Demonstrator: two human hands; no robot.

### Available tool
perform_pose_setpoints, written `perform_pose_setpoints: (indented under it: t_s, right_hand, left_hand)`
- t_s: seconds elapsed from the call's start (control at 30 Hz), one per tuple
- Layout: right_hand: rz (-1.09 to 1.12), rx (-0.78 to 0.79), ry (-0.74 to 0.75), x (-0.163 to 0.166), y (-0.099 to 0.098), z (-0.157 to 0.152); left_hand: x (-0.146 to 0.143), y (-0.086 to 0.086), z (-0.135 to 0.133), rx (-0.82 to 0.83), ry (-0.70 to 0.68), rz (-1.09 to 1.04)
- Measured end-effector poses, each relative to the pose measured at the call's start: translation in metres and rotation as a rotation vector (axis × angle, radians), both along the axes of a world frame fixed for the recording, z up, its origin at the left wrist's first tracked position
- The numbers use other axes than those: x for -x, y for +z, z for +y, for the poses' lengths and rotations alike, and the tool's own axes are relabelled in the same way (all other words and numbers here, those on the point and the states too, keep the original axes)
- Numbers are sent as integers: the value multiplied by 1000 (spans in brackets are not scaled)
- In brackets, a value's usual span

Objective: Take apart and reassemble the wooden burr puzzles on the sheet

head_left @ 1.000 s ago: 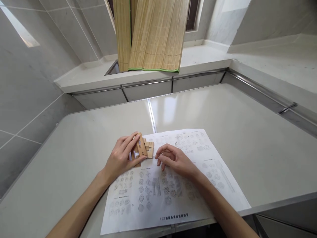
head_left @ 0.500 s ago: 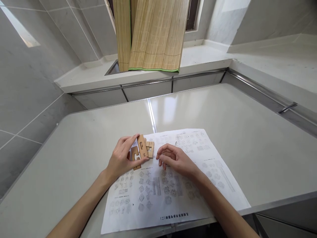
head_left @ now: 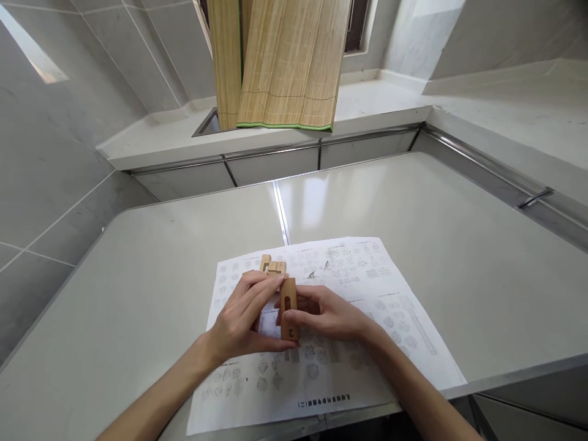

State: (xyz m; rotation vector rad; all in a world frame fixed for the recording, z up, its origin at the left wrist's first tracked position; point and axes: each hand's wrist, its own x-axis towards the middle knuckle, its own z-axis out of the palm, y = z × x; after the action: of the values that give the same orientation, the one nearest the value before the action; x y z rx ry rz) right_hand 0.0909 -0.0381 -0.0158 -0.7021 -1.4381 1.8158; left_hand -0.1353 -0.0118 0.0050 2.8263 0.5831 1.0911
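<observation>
A wooden puzzle piece [head_left: 289,306] with a slot through it and the number 2 near its lower end is held between both hands. My left hand [head_left: 239,315] grips it by its two ends, fingers at the top and thumb at the bottom. On its right side, my right hand [head_left: 324,311] pinches it with thumb and fingers. Beyond my left fingers, more notched wooden pieces [head_left: 275,267] rest on the printed sheet [head_left: 404,361], partly hidden by that hand.
The sheet, covered in small diagrams, lies on a pale table [head_left: 459,257] with a metal seam [head_left: 281,211]. Behind the table runs a white ledge [head_left: 367,110], and a bamboo mat [head_left: 291,67] hangs down over it. Tiled walls [head_left: 59,147] stand at the left.
My left hand has brought the number 2 piece to the right and nearer me, away from the other pieces. My right hand, then empty with fingers curled, has closed on it.
</observation>
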Motion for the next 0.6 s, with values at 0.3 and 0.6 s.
perform_pose_setpoints:
  t_s: [0.3, 0.6]
  right_hand:
    - [136, 92, 76, -3, 1, 1]
    - [130, 15, 269, 0, 6, -5]
  left_hand:
    - [-2, -6, -11, 143, 4, -135]
    - [-5, -14, -24, 203, -224, -106]
